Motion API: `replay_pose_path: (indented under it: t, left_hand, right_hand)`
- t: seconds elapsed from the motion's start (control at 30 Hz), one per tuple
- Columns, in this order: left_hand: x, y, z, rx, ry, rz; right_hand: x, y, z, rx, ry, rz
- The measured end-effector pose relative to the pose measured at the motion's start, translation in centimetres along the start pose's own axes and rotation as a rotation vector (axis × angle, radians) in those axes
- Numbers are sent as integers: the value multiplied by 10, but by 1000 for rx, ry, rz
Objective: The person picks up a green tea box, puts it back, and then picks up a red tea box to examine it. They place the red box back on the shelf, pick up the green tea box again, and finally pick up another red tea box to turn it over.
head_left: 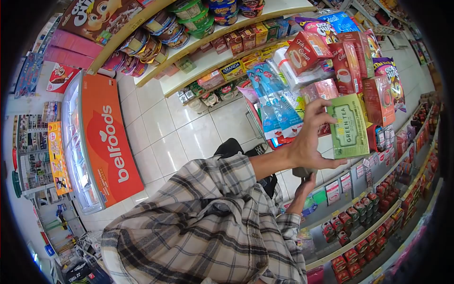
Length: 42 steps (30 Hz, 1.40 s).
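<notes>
My left hand (318, 135) reaches across from the left and grips a pale green box of green tea (351, 127). Its fingers curl at the upper left side, and the thumb stretches along the lower edge. The label faces up toward me. Lower down, my right hand (303, 190) is close against a dark grey rounded part (303, 172), with most of its fingers hidden; I cannot make out what this part is. Just beyond lies a heaped red-edged shopping basket or cart (253, 118) with red Teh Celup tea boxes (309, 53), blue packets (279, 111) and Choco Chips bags (389, 78).
A shelf (182, 78) at the top carries cup noodles and tea boxes. On the left stands an orange belfoods freezer (111, 142). Another shelf (364, 232) with red cans and packs curves along the lower right. White floor tiles (161, 128) lie between them.
</notes>
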State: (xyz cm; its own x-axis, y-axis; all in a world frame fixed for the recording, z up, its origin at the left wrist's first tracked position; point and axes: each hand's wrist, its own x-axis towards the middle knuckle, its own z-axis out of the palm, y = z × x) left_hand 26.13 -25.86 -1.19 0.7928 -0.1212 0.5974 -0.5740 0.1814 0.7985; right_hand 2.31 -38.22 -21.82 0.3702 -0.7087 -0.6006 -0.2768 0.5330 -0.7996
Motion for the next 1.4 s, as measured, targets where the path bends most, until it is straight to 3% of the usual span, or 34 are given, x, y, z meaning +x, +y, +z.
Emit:
replay_pose_path:
  t: [0.17, 0.37, 0.43, 0.5, 0.53, 0.63, 0.67, 0.73, 0.8, 0.9, 0.97, 1.03, 1.1, 1.13, 1.23, 1.4]
  left_hand:
    - [-15, 12, -47, -62, 85, -79]
    - [-82, 42, -148, -208, 283, -504]
    - [-118, 45, -186, -286, 375, -639]
    - [-152, 60, -217, -420, 555, -823]
    - [-167, 63, -236, -330, 536, -874]
    - [-208, 79, -286, -587, 509, -1132]
    - [-218, 79, -297, -599, 455, -1185]
    - [-248, 73, -306, -723, 526, -1212]
    - [-274, 65, -318, -877, 506, -1251]
    - [-319, 30, -321, -862, 676, -1346]
    - [-352, -8, -329, -942, 641, -1278]
    - [-404, -48, -343, -987, 517, -1228]
    - [-447, -68, -348, -981, 809, -1423]
    - [-454, -80, -350, -872, 804, -1544]
    - [-468, -112, -346, -624, 890, -1778]
    - [-500, -147, -351, -579, 717, -1785]
  right_hand:
    - [-19, -30, 31, -19, 5, -202]
    - [-46, -59, 61, -29, -55, -458]
    - [-57, -58, 61, 47, -73, -452]
    - [-60, -46, 57, 68, -98, -418]
    - [-68, -39, 61, 119, -84, -396]
    - [-86, 6, 50, 163, -148, -244]
    - [-90, 29, 43, 143, -216, -192]
    - [-100, 72, 39, 98, -350, -90]
    - [-106, 118, 33, 88, -314, 99]
    - [-109, 173, 55, 151, -418, 272]
    - [-109, 198, 82, 232, -365, 470]
    - [-106, 226, 108, 84, -541, 508]
    - [-104, 247, 140, 171, -555, 662]
    - [-100, 261, 151, 212, -565, 747]
    - [-89, 307, 163, 109, -619, 754]
    - [-73, 360, 178, -511, -718, 552]
